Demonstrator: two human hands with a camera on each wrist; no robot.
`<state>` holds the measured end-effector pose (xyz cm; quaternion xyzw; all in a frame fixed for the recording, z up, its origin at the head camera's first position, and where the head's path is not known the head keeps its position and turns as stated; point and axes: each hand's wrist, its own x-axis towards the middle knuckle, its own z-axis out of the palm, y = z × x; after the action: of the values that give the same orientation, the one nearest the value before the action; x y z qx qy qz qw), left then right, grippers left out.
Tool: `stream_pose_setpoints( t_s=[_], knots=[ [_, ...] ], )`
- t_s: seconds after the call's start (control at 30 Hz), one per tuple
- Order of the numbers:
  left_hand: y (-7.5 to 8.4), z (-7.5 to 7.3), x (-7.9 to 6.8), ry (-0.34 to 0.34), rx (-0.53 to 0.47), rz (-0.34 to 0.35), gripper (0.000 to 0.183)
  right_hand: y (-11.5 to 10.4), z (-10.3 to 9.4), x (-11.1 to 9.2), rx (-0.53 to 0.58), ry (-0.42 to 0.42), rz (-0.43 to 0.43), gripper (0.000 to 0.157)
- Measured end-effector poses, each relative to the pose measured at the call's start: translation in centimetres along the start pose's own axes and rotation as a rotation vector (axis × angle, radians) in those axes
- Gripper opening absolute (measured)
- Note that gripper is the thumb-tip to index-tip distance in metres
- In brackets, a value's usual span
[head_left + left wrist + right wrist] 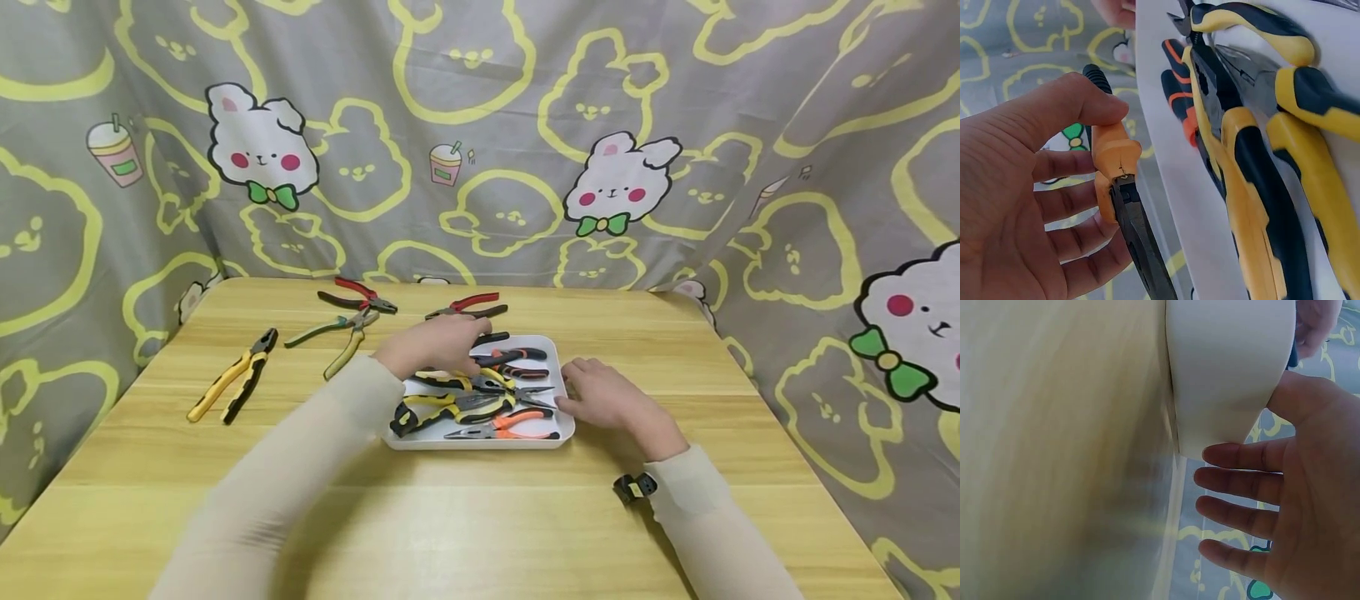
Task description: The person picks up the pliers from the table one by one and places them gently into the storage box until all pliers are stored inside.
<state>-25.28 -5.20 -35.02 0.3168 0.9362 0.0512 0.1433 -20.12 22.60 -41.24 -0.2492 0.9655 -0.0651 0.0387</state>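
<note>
My left hand [442, 343] reaches over the far left part of a white tray [480, 444]. In the left wrist view, the thumb and curled fingers of that hand hold pliers [1116, 150] with orange and black handles and dark jaws. Most of these pliers are hidden by the hand in the head view. My right hand [606, 396] is at the tray's right side, fingers extended, with the thumb up at the rim in the right wrist view. Inside the tray lie several pliers, among them yellow-and-black ones [1254, 200] and orange-handled long-nose pliers [502, 427].
Beyond the tray lie red-and-black pliers [360, 297] and a second red-and-black pair [468, 307]. Green-and-yellow pliers [347, 335] lie spread to the left, with yellow-and-black pliers [238, 375] farther out. A patterned curtain [480, 150] surrounds the wooden table [480, 533].
</note>
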Motion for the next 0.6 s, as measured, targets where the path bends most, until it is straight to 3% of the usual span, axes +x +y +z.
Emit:
stream_pose_setpoints(
  t_s=[0.27,0.6],
  knots=[
    [1.1,0.2,2.0,-0.041,-0.037,-0.019,0.072,0.0,0.0,0.0,-0.021,0.029,-0.032,0.039],
    [3.0,1.0,4.6,-0.079,-0.013,-0.022,0.071,0.0,-0.1,-0.1,-0.002,0.028,-0.021,0.04]
  ],
)
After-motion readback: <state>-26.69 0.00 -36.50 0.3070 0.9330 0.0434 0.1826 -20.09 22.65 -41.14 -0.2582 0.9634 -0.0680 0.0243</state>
